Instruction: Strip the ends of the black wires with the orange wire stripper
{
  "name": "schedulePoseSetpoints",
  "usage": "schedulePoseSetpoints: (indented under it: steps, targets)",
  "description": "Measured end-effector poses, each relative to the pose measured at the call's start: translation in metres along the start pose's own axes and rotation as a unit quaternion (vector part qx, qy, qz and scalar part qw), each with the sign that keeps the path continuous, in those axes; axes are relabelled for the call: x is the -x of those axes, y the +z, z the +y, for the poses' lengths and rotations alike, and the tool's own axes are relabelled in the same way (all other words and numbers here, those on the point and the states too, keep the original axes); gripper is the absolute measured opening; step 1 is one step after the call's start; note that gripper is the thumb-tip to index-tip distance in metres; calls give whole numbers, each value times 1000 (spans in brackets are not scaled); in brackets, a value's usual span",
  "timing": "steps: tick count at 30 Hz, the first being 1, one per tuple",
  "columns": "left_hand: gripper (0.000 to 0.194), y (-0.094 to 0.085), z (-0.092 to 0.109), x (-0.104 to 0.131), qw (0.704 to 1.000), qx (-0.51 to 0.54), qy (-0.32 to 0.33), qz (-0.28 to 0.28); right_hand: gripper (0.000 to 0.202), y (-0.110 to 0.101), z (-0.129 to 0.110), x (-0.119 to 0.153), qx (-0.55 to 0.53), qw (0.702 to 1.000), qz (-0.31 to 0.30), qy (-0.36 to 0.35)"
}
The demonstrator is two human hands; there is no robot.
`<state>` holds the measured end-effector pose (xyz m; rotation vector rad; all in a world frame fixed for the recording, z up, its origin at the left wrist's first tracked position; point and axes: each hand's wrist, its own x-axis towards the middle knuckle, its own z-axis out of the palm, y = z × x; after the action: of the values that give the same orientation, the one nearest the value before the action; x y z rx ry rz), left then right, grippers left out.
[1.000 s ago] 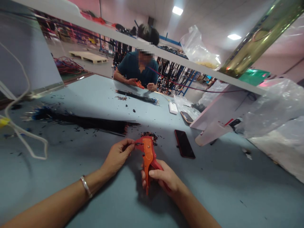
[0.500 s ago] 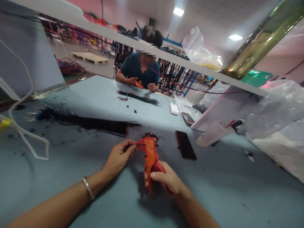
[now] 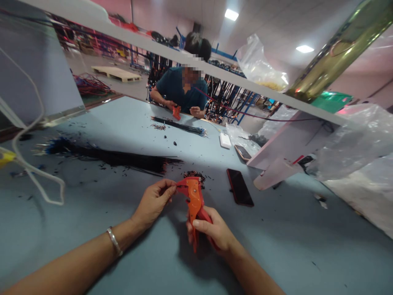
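Note:
My right hand [image 3: 211, 229] is wrapped round the handles of an orange and red wire stripper [image 3: 194, 196], held upright over the table. Thumb and fingertips of my left hand [image 3: 156, 200] pinch together at the left side of the stripper's jaws. Between them is the end of a thin black wire, mostly hidden by the fingers. Behind the tool lies a small heap of black and copper-coloured scraps [image 3: 192, 175]. A long bundle of black wires [image 3: 123, 159] with blue and metal ends stretches across the table to the left.
Across the table [image 3: 138, 262] a person [image 3: 181, 92] holds another orange tool, near a second wire bundle [image 3: 181, 126]. To the right lie a dark phone [image 3: 240, 187], a second phone [image 3: 242, 152], a white box [image 3: 225, 140] and plastic bags [image 3: 356, 143]. A white cable [image 3: 46, 178] loops at left.
My two hands stay almost in place, with the stripper's handles slightly shifted. The person opposite has turned and lowered the orange tool a little.

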<state>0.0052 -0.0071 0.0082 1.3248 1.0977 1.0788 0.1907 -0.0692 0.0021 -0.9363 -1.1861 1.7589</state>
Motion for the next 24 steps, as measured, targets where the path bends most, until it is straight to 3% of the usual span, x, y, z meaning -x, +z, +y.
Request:
schedulePoseSetpoints:
  steps: [12,24]
  targets:
    - [24,0,6,1,1000,-2,9,20,32,-1,3,-1,30,1000,0,-9]
    - [25,0,1,0,995,-72,49,49,34,-2,4,-2,20,1000,5,-4]
